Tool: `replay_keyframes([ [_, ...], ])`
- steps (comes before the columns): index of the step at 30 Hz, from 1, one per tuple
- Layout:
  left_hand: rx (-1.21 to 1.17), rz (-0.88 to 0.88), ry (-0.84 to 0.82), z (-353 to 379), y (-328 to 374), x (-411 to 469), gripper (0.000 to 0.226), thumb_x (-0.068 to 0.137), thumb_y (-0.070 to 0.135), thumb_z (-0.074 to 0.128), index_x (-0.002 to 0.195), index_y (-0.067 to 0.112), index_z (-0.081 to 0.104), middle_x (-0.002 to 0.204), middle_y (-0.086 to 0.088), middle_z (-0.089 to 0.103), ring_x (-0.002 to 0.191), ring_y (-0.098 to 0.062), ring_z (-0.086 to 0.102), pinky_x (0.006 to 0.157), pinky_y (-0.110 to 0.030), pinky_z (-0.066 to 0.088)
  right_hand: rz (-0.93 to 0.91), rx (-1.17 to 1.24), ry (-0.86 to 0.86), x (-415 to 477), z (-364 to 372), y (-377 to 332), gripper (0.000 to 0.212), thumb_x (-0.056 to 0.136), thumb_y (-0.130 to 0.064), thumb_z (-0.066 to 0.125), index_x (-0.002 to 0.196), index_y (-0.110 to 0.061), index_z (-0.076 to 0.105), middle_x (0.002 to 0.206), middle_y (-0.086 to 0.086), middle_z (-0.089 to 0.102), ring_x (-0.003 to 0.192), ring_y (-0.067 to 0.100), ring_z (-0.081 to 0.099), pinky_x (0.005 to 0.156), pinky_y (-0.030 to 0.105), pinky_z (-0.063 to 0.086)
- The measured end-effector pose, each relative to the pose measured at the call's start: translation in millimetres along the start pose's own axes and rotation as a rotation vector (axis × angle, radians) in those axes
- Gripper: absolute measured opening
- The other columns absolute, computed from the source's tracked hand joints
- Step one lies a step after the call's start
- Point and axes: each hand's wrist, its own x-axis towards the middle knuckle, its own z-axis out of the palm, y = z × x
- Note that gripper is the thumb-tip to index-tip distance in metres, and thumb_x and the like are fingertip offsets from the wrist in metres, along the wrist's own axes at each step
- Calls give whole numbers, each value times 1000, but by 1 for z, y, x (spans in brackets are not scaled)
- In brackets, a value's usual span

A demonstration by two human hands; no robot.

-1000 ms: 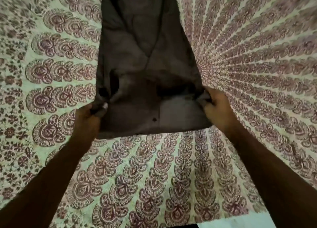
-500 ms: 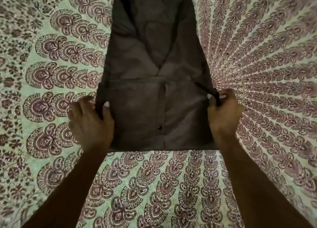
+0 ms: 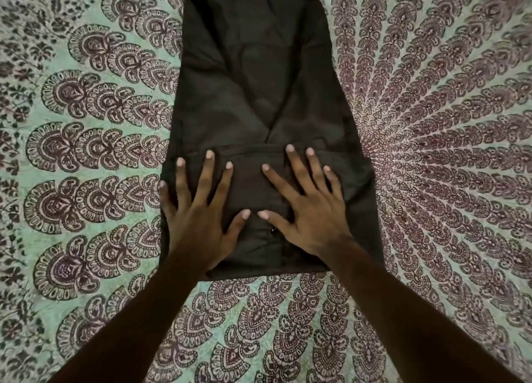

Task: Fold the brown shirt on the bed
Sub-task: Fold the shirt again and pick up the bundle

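The brown shirt (image 3: 259, 94) lies flat on the bed (image 3: 86, 152), in the middle of the head view, as a long narrow shape that runs from the near middle of the spread to the far edge of the picture. Its sides look folded in toward the middle, meeting in a V-shaped overlap about halfway along its length. The near end is doubled back over itself, and the edge of that flap crosses the shirt from left to right just beyond the fingertips. A small dark button (image 3: 272, 230) shows on the flap between the two thumbs. The left hand (image 3: 198, 212) rests palm down on the left part of the flap, fingers spread wide apart and laid flat on the cloth, with the little finger at the shirt's left edge. The right hand (image 3: 308, 209) rests palm down just beside it on the middle and right part of the flap, its fingers likewise splayed and flat, clamped on nothing. The two thumbs point toward each other and lie close together, not quite touching. Both forearms reach in from the near corners of the view and cross the near edge of the shirt. The bed is covered with a pale green spread printed with dark maroon paisley and petal motifs that fan outward, denser on the right.
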Motion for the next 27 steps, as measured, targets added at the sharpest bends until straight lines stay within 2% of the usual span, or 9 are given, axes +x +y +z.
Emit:
replay_keyframes([
  [6,-12,-30,-35,-1,0,3,87,91,79,39,164,43,8,175,0,-8,159,-44,-2,120,-72,13,161,-39,-14,-4,-8,62,84,90,-87,31,162,-50,8,174,-7,1,161,22,7,124,57,17],
  [11,-209,38,-63,-17,-9,1,85,91,75,41,164,40,16,175,6,-8,161,-36,-4,120,-73,11,255,63,-116,-20,-23,77,80,95,-80,20,164,-43,-1,174,-6,-7,161,28,0,126,61,11],
  [13,-297,80,-34,-27,-21,-12,86,89,71,50,163,34,26,175,3,1,159,-35,6,119,-68,15,288,90,-106,-40,-33,75,85,95,-79,20,165,-36,0,174,-1,-9,161,29,-4,127,60,9],
  [15,-262,165,-61,-31,-38,-39,91,82,71,60,158,28,37,168,-6,19,149,-40,25,113,-67,27,239,80,-85,-69,-43,70,88,95,-76,28,166,-28,9,174,3,-5,161,29,0,126,60,9],
  [17,-197,286,-138,-24,-58,-71,90,78,67,64,153,21,43,159,-12,33,140,-43,38,110,-64,35,94,70,-112,-102,-40,64,86,95,-72,35,165,-23,21,174,6,-1,161,29,7,122,62,13],
  [19,-159,370,-158,-11,-75,-94,79,83,59,63,148,16,50,158,-12,41,143,-41,41,114,-58,35,-24,68,-161,-126,-28,61,82,95,-65,44,163,-21,29,174,7,3,160,28,12,117,65,23],
  [21,-145,403,-81,0,-83,-101,60,91,50,58,139,15,58,158,-11,47,146,-37,42,114,-57,36,-41,65,-144,-135,-15,63,74,96,-53,50,161,-22,34,174,6,10,160,27,14,115,64,27],
  [24,-158,420,68,7,-81,-94,39,99,38,48,125,15,66,147,-10,59,136,-34,52,107,-54,41,-34,74,-45,-128,-7,66,60,96,-40,44,154,-25,46,169,7,29,155,27,29,111,55,29],
  [27,-255,342,129,-6,-76,-77,49,109,39,31,116,14,73,135,-4,68,121,-26,59,104,-48,41,-4,124,39,-111,-15,67,54,83,-28,48,136,-20,56,148,6,56,131,30,56,100,42,31],
])
